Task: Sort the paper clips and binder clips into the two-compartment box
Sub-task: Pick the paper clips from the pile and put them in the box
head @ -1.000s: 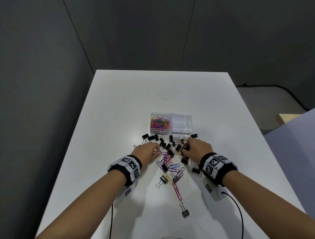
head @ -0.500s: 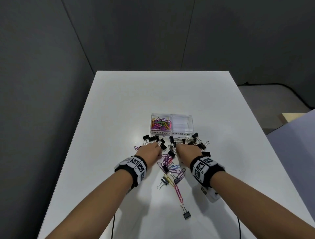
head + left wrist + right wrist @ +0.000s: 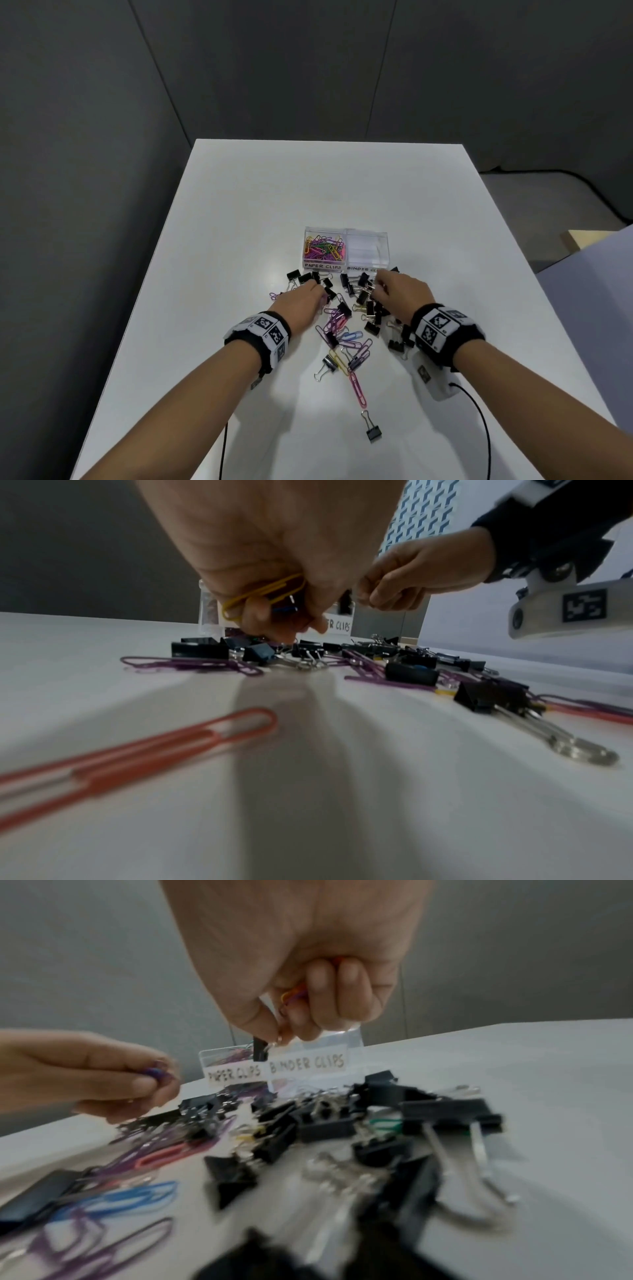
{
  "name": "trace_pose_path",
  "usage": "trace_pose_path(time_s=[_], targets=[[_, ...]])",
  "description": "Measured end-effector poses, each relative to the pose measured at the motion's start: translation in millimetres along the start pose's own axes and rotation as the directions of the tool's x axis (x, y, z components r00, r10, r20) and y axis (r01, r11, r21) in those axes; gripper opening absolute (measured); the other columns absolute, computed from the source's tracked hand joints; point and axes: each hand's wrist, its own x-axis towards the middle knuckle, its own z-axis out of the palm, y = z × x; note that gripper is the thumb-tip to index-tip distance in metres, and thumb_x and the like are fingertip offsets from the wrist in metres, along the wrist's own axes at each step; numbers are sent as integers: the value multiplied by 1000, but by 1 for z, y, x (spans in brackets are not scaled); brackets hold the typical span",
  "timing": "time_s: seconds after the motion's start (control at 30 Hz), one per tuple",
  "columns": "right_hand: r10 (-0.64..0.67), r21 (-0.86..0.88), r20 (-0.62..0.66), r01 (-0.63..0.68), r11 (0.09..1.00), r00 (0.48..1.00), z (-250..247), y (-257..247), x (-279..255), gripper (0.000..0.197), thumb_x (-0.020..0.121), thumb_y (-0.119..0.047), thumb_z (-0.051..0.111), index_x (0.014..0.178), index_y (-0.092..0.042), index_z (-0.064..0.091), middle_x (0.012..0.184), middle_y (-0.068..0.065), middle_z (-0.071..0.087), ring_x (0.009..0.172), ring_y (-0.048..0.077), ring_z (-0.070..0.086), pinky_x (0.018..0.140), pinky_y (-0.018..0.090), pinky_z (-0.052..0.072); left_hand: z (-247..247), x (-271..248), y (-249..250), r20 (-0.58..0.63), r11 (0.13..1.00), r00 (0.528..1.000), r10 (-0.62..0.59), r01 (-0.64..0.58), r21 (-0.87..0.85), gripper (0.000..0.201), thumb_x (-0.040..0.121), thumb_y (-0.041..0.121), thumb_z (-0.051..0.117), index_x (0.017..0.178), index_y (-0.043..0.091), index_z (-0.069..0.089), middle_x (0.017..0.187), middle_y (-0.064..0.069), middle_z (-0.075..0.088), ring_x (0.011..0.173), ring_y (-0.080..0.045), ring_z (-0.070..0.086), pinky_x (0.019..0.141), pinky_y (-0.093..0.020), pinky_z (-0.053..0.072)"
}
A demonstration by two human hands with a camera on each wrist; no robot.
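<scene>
Since half a second ago the right hand (image 3: 402, 294) has shifted right and up, lifting a small black binder clip (image 3: 260, 1049) by its wire handle; body hangs downward, long axis vertical, just before the clear two-compartment plastic box (image 3: 383, 251), labelled "PAPER CLIPS" and "BINDER CLIPS". Coloured paper clips sit curled in that palm too. Left hand (image 3: 301, 303) clutches a yellow paper clip (image 3: 262, 595), lying roughly level, fingertips down at the mixed clip pile (image 3: 346, 329) on the white table (image 3: 239, 212).
</scene>
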Motion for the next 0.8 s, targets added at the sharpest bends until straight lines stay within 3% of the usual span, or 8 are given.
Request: trace_pose_path(time_s=[0.1, 0.17, 0.27, 0.37, 0.43, 0.57, 0.7, 0.8], targets=[[90, -53, 22, -89, 995, 996, -2, 19, -1, 23, 96, -25, 36, 98, -12, 55, 92, 6, 66, 73, 24, 54, 62, 28, 38, -1, 2, 2, 18, 999, 999, -35, 35, -19, 20, 95, 8, 37, 109, 10, 50, 94, -4, 55, 83, -21, 52, 70, -28, 39], [112, -61, 30, -110, 992, 993, -1, 26, -4, 23, 96, -27, 38, 109, -15, 54, 99, 5, 68, 80, 25, 60, 64, 28, 40, -2, 2, 4, 28, 998, 999, -45, 46, -43, 27, 93, 6, 37, 115, 13, 49, 98, -3, 61, 89, -23, 57, 74, -28, 42], [15, -69, 25, -13, 998, 1000, 3, 19, -9, 26, 95, -33, 44, 117, -20, 47, 106, 2, 67, 90, 25, 64, 71, 31, 46, -5, 1, 12, 15, 999, 1000, -22, 23, -22, 31, 96, 12, 36, 125, 17, 46, 114, -1, 63, 100, -21, 61, 84, -31, 48], [-131, -155, 94, 144, 977, 987, 10, 0, -11, 30, 93, -36, 47, 117, -19, 47, 115, 2, 62, 99, 26, 62, 81, 35, 49, -6, 5, 23, -5, 999, 1000, 31, -31, 38, 28, 96, 32, 40, 119, 19, 49, 112, 0, 65, 98, -19, 62, 77, -29, 46], [-139, -218, 139, 168, 961, 980, 16, -8, -9, 31, 91, -36, 48, 114, -15, 47, 113, 4, 62, 98, 27, 62, 80, 36, 49, -5, 9, 28, 33, 997, 999, 38, -40, 71, 34, 91, 41, 48, 119, 20, 49, 113, 0, 65, 101, -21, 62, 79, -32, 48], [-73, -216, 154, 105, 971, 985, 21, -11, -4, 27, 91, -30, 49, 109, -10, 49, 107, 7, 64, 98, 28, 63, 76, 35, 48, -2, 13, 32, 114, 989, 993, 24, -41, 143, 34, 91, 34, 49, 120, 15, 48, 114, -7, 62, 105, -27, 60, 81, -36, 48], [-123, -214, 139, 151, 965, 983, 20, -8, -6, 22, 94, -28, 45, 105, -9, 50, 101, 8, 66, 92, 28, 63, 67, 32, 41, -3, 14, 29, 100, 994, 995, 8, -19, 106, 32, 93, 34, 48, 118, 15, 51, 116, -5, 62, 107, -25, 59, 85, -36, 47], [-112, -151, 115, 129, 980, 987, 14, -2, -8, 18, 95, -25, 44, 104, -11, 51, 100, 7, 66, 91, 27, 62, 73, 32, 45, -8, 13, 21, 25, 1000, 1000, -19, 18, 21, 32, 92, 37, 51, 118, 18, 52, 118, 0, 63, 108, -20, 59, 87, -33, 47]])
